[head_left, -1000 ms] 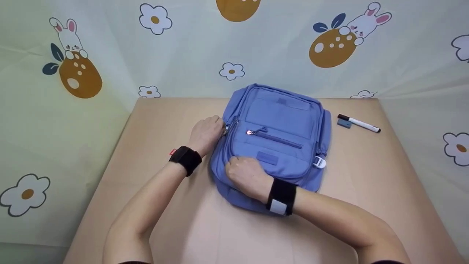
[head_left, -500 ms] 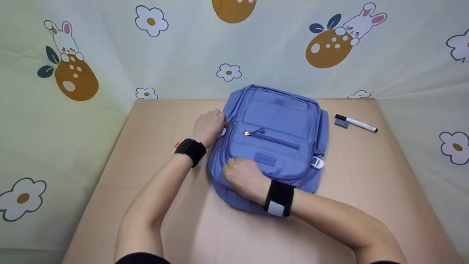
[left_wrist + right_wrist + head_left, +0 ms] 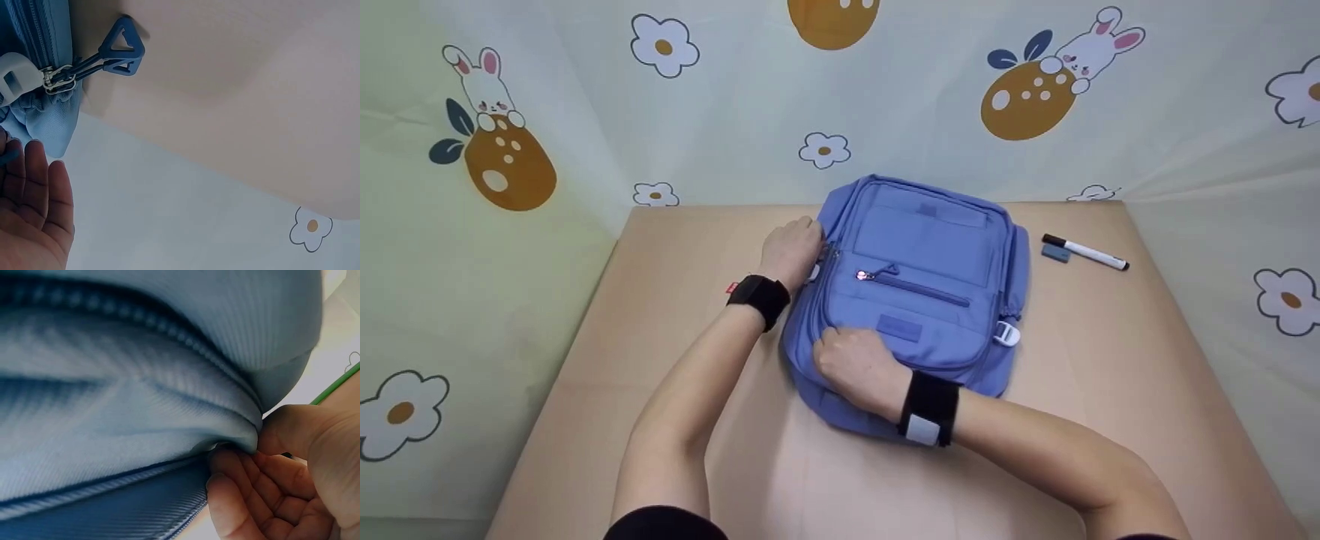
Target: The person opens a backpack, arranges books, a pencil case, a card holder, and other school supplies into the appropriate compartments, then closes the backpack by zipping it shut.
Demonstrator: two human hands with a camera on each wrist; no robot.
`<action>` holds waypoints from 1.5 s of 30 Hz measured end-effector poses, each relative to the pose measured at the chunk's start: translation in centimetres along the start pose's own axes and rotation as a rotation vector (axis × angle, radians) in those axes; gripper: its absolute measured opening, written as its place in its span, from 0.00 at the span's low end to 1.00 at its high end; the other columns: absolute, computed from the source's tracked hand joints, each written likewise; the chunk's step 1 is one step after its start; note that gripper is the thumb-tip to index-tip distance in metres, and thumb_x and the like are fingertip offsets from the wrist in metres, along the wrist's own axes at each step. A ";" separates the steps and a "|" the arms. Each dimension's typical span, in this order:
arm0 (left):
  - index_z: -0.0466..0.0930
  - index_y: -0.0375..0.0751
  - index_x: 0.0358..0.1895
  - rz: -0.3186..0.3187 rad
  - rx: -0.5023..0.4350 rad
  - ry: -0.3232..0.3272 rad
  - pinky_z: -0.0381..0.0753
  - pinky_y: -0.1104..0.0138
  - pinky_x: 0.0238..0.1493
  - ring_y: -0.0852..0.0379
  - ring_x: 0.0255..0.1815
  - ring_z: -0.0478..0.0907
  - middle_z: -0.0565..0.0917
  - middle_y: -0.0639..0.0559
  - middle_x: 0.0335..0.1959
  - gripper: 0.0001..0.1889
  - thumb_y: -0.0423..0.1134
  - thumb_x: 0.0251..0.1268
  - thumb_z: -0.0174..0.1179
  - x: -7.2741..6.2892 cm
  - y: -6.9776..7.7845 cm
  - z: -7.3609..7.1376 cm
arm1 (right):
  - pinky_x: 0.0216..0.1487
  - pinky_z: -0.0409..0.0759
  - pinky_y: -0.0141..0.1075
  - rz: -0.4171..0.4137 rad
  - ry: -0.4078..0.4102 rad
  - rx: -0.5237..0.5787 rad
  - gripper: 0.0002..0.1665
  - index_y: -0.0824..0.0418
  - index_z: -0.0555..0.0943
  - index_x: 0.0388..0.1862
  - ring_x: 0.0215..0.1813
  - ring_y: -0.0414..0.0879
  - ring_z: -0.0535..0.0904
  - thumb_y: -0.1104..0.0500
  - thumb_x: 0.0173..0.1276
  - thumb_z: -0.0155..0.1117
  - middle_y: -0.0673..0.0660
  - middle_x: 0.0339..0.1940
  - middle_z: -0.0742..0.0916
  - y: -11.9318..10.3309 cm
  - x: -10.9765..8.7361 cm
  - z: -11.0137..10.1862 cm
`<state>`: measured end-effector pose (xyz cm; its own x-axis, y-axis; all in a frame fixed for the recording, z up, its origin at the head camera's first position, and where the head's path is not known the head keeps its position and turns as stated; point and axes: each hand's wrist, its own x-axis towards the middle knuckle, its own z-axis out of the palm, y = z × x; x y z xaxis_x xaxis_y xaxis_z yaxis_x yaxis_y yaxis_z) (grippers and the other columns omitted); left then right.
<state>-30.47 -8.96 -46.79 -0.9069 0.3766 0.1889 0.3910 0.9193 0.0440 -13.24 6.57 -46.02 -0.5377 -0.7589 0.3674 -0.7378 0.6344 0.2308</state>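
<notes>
At the left side of the blue fabric backpack (image 3: pixel 922 240), which lay with its front upward on the flat light-brown table (image 3: pixel 675 337), a person's left hand (image 3: pixel 793 247) was at the upper part of the bag's edge. Its fingers were bent inward, and they seemed to pinch a narrow blue strip (image 3: pixel 9 158), maybe a pull; the thumb was mostly hidden, so I cannot tell how firm this hold was. Near this hand, against the bag's side, was a white plastic buckle (image 3: pixel 25 73), and a dark-blue triangular plastic pull (image 3: pixel 130 52) stuck outward from the bag, probably because its stiff cord did not let it hang flat.

At the lower left part of the backpack was the right hand (image 3: pixel 859 367), reaching across from the bag's other side. It was closed around a fold of the bag's cloth, with the thumb on one face and the fingers on the other, probably to hold this border steady against the work of the left hand.

On the right edge of the backpack a second white plastic buckle (image 3: pixel 1006 334) lay loose. To the right of the bag's upper part, apart from it, lay a small blue-grey block (image 3: pixel 1055 253) and a white marker pen with black ends (image 3: pixel 1087 251), perhaps put aside to leave room for both arms.
</notes>
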 end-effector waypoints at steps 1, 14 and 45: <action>0.78 0.36 0.43 0.001 0.003 0.002 0.80 0.49 0.41 0.40 0.41 0.81 0.81 0.42 0.42 0.10 0.39 0.79 0.51 0.0 0.0 0.0 | 0.16 0.78 0.40 -0.004 0.000 -0.002 0.06 0.60 0.80 0.25 0.24 0.46 0.79 0.63 0.61 0.67 0.54 0.23 0.81 0.0 0.0 0.0; 0.78 0.36 0.43 -0.033 -0.032 0.007 0.80 0.48 0.42 0.39 0.42 0.81 0.82 0.41 0.42 0.08 0.36 0.77 0.52 -0.5 0.0 0.5 | 0.16 0.77 0.39 -0.016 -0.004 -0.030 0.07 0.58 0.80 0.25 0.25 0.46 0.79 0.61 0.60 0.69 0.53 0.24 0.81 -0.3 -0.5 -0.2; 0.83 0.38 0.46 0.208 -0.128 0.185 0.80 0.49 0.48 0.40 0.48 0.79 0.81 0.41 0.51 0.08 0.37 0.69 0.64 -2.3 0.2 0.6 | 0.48 0.80 0.47 0.144 0.113 0.273 0.14 0.61 0.87 0.47 0.46 0.52 0.80 0.54 0.68 0.71 0.55 0.42 0.86 7.0 -4.8 -3.2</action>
<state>-28.44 -9.57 -47.82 -0.7656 0.5176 0.3821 0.5928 0.7983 0.1066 -14.53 15.10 -43.33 -0.6071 -0.6335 0.4797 -0.7478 0.6596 -0.0752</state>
